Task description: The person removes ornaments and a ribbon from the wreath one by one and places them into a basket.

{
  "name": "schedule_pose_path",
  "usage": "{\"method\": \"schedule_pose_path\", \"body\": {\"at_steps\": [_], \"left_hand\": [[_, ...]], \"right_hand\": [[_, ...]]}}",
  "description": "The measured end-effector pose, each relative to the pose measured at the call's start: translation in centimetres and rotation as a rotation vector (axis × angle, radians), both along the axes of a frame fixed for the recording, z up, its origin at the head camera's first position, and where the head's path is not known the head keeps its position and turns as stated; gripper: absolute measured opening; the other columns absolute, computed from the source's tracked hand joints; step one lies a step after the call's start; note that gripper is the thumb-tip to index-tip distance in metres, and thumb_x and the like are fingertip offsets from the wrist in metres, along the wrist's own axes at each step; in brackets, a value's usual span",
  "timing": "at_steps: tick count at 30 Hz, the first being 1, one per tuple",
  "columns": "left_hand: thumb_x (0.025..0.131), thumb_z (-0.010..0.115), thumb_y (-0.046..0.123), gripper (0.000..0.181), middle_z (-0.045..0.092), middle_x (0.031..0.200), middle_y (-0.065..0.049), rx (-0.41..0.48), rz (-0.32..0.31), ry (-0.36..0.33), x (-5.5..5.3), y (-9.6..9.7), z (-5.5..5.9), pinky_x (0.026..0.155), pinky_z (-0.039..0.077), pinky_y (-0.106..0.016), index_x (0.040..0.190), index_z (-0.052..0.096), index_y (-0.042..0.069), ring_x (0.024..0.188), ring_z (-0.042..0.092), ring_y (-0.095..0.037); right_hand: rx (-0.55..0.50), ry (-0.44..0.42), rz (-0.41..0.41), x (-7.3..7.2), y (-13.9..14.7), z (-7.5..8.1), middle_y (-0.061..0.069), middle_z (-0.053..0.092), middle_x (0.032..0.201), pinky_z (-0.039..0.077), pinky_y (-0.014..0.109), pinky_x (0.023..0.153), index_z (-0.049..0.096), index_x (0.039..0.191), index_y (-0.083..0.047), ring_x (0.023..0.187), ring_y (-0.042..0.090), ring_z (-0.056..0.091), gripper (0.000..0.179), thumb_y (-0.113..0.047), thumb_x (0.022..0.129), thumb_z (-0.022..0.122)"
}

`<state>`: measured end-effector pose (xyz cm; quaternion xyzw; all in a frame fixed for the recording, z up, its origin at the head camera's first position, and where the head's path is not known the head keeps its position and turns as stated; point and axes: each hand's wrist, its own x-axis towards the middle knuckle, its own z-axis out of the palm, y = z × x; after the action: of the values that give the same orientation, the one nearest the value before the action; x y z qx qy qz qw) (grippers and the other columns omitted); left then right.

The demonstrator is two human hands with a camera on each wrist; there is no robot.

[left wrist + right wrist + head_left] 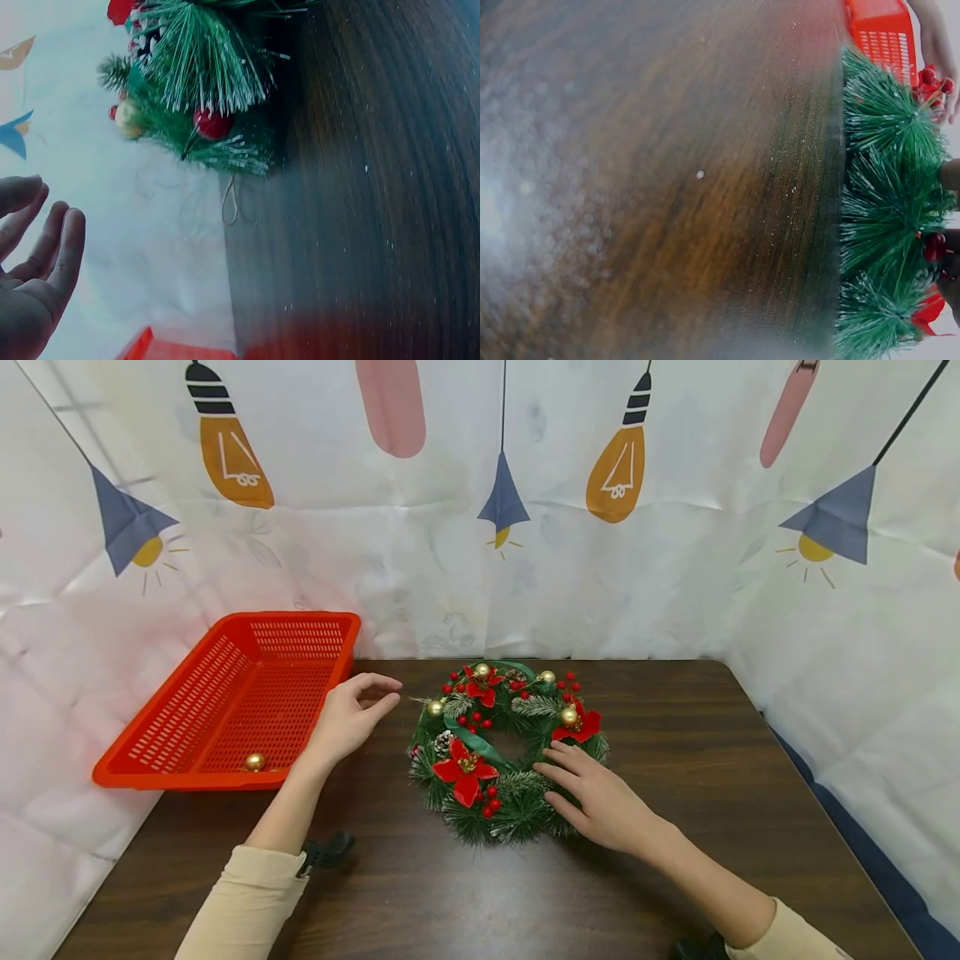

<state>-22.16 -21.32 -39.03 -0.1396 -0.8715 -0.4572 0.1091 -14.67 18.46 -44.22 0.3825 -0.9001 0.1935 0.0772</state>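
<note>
Quietly, a decorated wreath lies flat on the dark table btwn a person's two hands: the L hand hangs just off its left edge, thumb & fingers apart w/ nothing in them; the R hand extends loose fingers over its near-right edge, gripping nothing, tho can't tell if the fingertips touch. The wreath is prob. light for its width, its bristly greenery springy & apt to give under pressure; shiny gold balls look slick & easiest to knock loose, red flowers soft, easily creased. Best hold, prob.: the outer greenery on opp. sides, nearest each palm, fingers kept off the ornaments. A thin cord loop pokes out on the L hand's side & might snag. Left of the L hand sits a red mesh basket w/ a loose bauble inside; its rim & the L forearm crowd that side. Beyond both hands, a lamp-print cloth hangs close behind the wreath, limiting far-side reach.
</note>
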Motion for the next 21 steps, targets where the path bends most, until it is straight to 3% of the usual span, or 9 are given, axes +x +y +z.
{"method": "schedule_pose_path", "body": {"at_steps": [10,21], "left_hand": [[0.098,0.073,0.012,0.018,0.071,0.113,-0.012,0.005,-0.077,-0.042,-0.8,2.0,-1.2,0.086,0.058,-0.040,0.115,0.073,0.007,0.098,0.070,-0.024],[0.096,0.075,0.011,0.022,0.068,0.110,-0.010,-0.043,-0.118,-0.097,-1.7,3.7,-2.0,0.088,0.058,-0.043,0.116,0.073,0.004,0.098,0.067,-0.025]], "right_hand": [[0.006,0.003,0.000,-0.1,0.1,-0.3,0.017,0.048,0.153,0.034,0.052,0.116,0.058,0.146,-0.009,0.148,0.031,0.035,0.048,-0.031,0.104,0.063],[-0.008,0.005,0.003,-0.2,0.1,-0.3,0.018,0.049,0.153,0.035,0.052,0.115,0.058,0.146,-0.008,0.148,0.032,0.036,0.048,-0.030,0.104,0.064]]}}
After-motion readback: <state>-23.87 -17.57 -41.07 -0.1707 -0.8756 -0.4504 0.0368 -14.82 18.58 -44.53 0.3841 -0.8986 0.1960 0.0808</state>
